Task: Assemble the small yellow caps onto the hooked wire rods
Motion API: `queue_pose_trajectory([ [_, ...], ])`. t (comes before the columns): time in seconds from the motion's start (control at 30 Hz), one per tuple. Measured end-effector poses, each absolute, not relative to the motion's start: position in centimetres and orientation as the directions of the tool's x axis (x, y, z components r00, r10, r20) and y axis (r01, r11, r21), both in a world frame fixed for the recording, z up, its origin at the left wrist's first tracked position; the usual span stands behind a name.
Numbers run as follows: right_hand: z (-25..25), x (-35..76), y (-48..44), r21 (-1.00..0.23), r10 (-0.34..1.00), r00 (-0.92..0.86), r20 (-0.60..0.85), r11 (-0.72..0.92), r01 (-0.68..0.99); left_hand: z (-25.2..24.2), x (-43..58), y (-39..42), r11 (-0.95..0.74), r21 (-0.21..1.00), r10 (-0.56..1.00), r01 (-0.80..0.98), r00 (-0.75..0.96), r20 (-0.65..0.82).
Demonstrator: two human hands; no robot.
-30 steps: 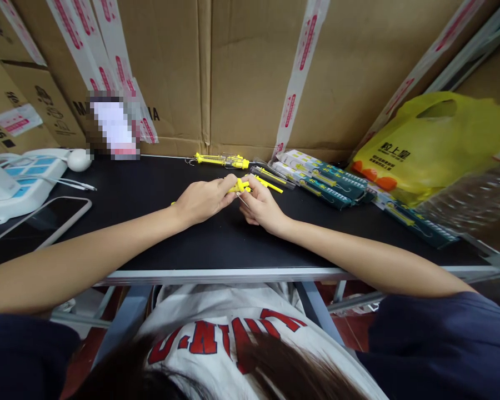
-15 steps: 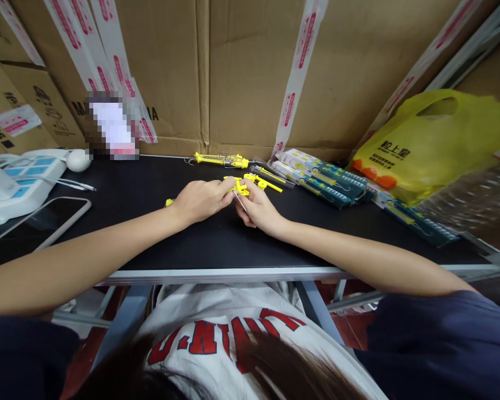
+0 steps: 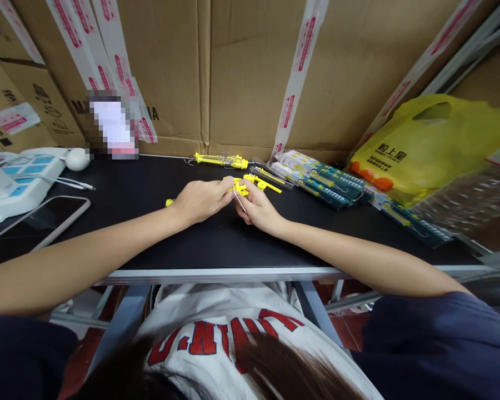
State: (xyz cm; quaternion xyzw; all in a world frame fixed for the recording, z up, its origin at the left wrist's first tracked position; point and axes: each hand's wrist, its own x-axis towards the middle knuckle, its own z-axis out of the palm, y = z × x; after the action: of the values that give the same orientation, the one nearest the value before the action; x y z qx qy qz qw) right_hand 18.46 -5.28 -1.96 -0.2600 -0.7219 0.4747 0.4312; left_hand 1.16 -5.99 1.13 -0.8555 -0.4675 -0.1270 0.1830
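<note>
My left hand [image 3: 200,200] and my right hand [image 3: 258,210] meet at the middle of the black table [image 3: 150,244]. Both pinch a small yellow plastic tool [image 3: 238,188] between their fingertips. A thin metal wire runs down from it beside my right thumb. A yellow tip shows behind my left wrist [image 3: 168,203]. More yellow tools lie just beyond: one [image 3: 263,183] by my right hand, another [image 3: 220,160] near the cardboard wall.
Packaged tools on dark cards [image 3: 323,180] lie to the right, beside a yellow plastic bag [image 3: 433,144]. A power strip [image 3: 20,175], white cable and a phone [image 3: 37,219] sit at the left. Taped cardboard boxes [image 3: 241,72] form the back wall.
My hands have stayed together on the yellow tool with only slight finger shifts. A yellow tip has come into view behind my left wrist.
</note>
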Motion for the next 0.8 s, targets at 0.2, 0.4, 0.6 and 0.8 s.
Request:
queue_pose_trajectory([
  [0.2,-1.77,18.52,-5.54,-0.918,0.794,-0.491,0.358,0.395,-0.029,1.08,0.87,-5.71,-0.542,-0.131,0.735,0.83,0.543,0.406],
  [0.4,-1.4,18.64,-5.86,-0.921,0.803,-0.478,0.357,0.387,-0.038,1.02,0.62,-5.55,-0.627,-0.02,0.695,0.779,0.57,0.438],
  [0.6,-1.38,18.73,-5.87,-0.908,0.788,-0.461,0.408,0.404,-0.112,1.19,0.83,-5.85,-0.616,-0.041,0.703,0.787,0.572,0.424],
  [0.8,-1.27,18.9,-5.65,-0.952,0.794,-0.526,0.303,0.281,-0.125,1.22,0.91,-6.08,-0.592,-0.076,0.715,0.803,0.566,0.411],
])
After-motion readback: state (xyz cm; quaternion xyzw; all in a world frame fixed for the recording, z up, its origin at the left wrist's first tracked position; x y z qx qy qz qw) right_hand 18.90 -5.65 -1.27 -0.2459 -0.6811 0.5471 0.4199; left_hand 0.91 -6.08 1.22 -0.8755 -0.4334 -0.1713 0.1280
